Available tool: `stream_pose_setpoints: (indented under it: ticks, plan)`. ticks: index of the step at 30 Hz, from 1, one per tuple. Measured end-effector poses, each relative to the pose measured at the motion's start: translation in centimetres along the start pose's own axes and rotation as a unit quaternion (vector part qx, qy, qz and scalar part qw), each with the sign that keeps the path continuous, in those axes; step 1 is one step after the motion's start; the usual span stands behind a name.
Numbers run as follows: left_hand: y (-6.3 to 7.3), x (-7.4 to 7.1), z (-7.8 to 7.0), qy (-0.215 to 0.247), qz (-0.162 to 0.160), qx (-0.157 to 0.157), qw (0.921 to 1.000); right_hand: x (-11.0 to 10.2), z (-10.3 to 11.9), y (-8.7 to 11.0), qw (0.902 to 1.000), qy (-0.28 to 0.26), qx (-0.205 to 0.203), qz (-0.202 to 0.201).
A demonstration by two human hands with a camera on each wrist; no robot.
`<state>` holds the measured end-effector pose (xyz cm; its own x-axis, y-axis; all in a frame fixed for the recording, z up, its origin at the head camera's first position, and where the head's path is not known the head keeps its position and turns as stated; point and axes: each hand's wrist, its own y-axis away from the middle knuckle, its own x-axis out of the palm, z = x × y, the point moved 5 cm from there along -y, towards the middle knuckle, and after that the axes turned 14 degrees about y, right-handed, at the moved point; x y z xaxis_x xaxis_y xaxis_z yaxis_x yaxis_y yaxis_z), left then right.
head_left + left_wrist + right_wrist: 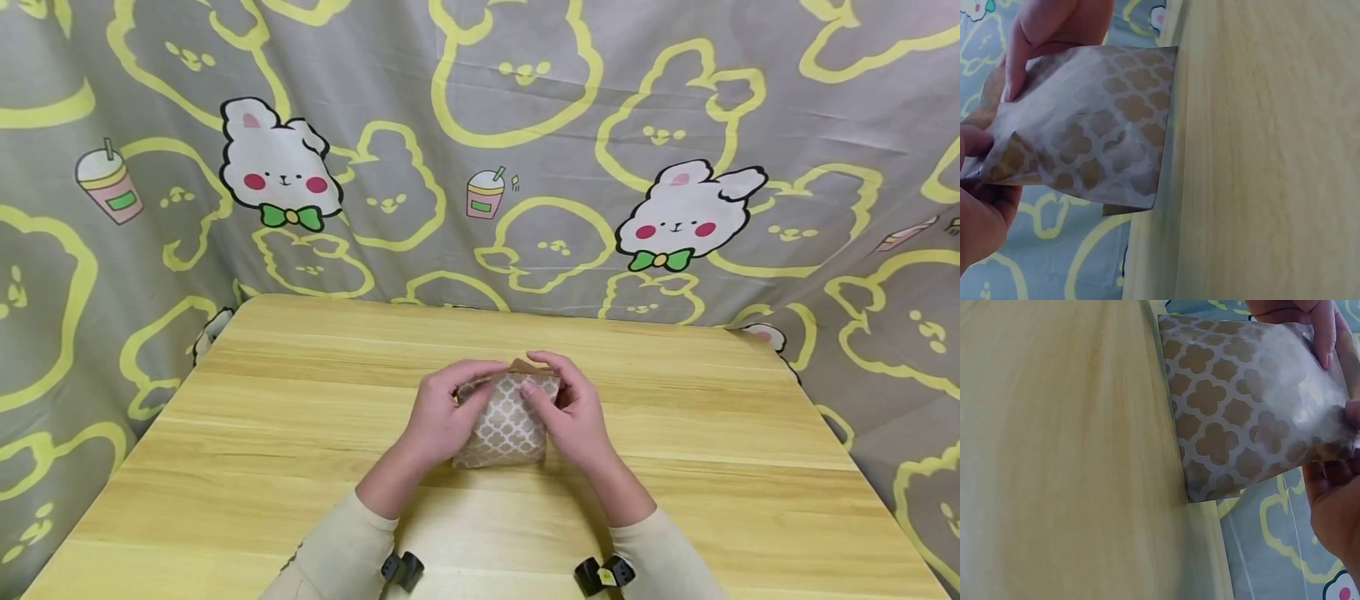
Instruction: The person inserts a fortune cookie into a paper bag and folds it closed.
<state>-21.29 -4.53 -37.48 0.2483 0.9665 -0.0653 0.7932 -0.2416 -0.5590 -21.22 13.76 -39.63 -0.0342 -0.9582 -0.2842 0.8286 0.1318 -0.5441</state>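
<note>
A small brown paper bag (510, 423) with a white quatrefoil pattern is held upright close over the table, its bottom edge low in the head view. My left hand (442, 408) pinches the left side of its top, thumb on the front face. At the right side of the top, my right hand (573, 408) grips with its thumb on the front too. A plain brown flap (527, 367) sticks up between the hands. In the left wrist view the bag (1097, 131) looks creased near the thumbs. Its front (1229, 406) shines in the right wrist view.
The wood-grain table (285, 433) spreads out on all sides of the hands. A grey curtain (405, 75) with yellow outlines and white rabbits hangs behind and beside it. Black bands (402, 570) sit at both wrists, over pale sleeves (337, 550).
</note>
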Motion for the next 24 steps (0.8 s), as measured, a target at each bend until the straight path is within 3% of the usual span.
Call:
stream_pose_setpoints:
  ticks: [5,15,19,24]
  plan:
    - [0.0,-0.1,-0.3,-0.006,-0.013,0.008,0.9999,0.1,0.4,0.2,0.9994,0.005,-0.033,0.004]
    - [0.1,-0.6,-0.1,-0.029,-0.061,-0.002,0.9977,-0.2,0.9,0.1,0.9982,0.060,0.004,-0.001]
    - [0.2,-0.6,0.0,-0.041,-0.052,-0.019,0.9976,-0.3,1.4,0.0,0.9979,0.060,0.023,-0.007]
    - [0.2,-0.3,0.2,-0.053,-0.046,-0.039,0.9968,-0.3,-0.4,0.3,0.9980,0.053,0.026,-0.020]
